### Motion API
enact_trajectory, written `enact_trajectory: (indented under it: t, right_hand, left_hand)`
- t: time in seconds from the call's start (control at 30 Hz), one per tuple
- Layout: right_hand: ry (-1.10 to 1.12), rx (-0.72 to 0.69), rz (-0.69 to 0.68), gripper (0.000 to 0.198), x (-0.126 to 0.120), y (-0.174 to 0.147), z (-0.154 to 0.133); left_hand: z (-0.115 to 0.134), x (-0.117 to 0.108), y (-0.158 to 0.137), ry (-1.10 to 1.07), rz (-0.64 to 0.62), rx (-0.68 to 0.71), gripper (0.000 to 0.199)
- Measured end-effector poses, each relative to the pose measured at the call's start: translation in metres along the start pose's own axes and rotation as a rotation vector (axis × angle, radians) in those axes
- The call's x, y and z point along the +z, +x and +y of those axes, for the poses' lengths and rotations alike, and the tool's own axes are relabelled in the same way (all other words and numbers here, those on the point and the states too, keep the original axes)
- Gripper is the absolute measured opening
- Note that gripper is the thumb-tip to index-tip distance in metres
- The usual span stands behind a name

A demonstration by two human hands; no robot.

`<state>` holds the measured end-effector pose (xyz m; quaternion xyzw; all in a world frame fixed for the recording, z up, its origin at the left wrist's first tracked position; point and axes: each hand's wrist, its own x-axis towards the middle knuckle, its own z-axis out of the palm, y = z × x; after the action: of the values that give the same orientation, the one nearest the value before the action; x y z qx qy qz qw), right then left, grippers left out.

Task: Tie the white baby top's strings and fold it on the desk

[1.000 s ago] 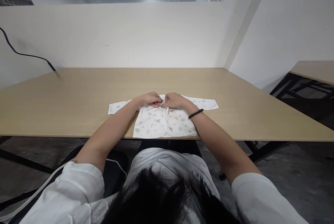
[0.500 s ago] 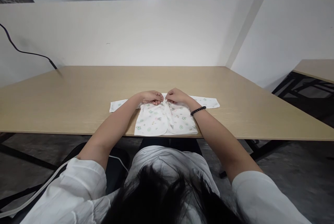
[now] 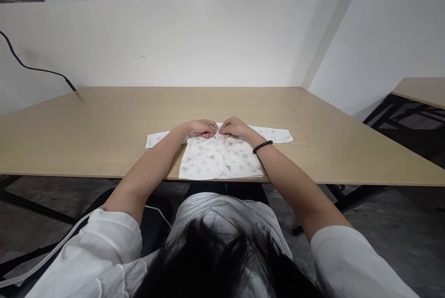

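Observation:
A small white baby shirt (image 3: 205,159) with a green and pink print lies on the table, its sleeves spread to both sides and its hem near the front edge. My left hand (image 3: 204,128) pinches the front of the shirt near the neckline, fingers bent. Right beside it, my right hand (image 3: 233,126) pinches the opposite front edge, so the two sets of fingertips almost meet at the centre opening. Whatever fastening lies between the fingertips is too small to make out. A black beaded bracelet (image 3: 263,146) circles my right wrist.
The light wooden table (image 3: 121,112) reaches back to a white partition wall (image 3: 194,43). At the left, a black cable (image 3: 45,71) runs down to the table. Another table (image 3: 422,89) stands at the right. A white cable (image 3: 52,251) passes by my left side.
The fingertips have shifted slightly at the neckline, and the two front edges of the shirt lie a little closer together. Both hands keep their pinch.

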<state>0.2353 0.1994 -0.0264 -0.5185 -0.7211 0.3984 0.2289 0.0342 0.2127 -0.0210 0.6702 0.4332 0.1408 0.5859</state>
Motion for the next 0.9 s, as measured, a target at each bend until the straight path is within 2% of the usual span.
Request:
enact_trajectory:
  t: [0.23, 0.37, 0.6, 0.77, 0.9]
  right_hand:
    - [-0.038, -0.024, 0.016, 0.010, 0.0045, -0.0019, -0.0015]
    - [-0.057, -0.037, 0.026, 0.011, 0.0053, -0.0046, -0.0044]
    - [-0.031, -0.017, -0.043, 0.027, 0.0002, -0.0090, -0.0056]
    - [-0.011, 0.039, -0.043, 0.027, -0.0029, -0.0024, -0.0043]
    - [0.007, 0.070, -0.033, 0.027, -0.0031, 0.0001, -0.0050]
  left_hand:
    - [-0.0018, -0.0019, 0.0049, 0.044, 0.012, 0.011, 0.015]
    - [-0.0016, -0.0030, 0.0053, 0.067, 0.012, 0.024, 0.032]
    - [-0.0035, -0.0048, 0.0043, 0.105, -0.015, 0.042, 0.025]
    - [-0.0033, -0.0044, 0.0061, 0.118, -0.013, 0.038, 0.026]
    - [-0.0017, -0.0041, 0.0074, 0.117, 0.019, 0.021, 0.014]
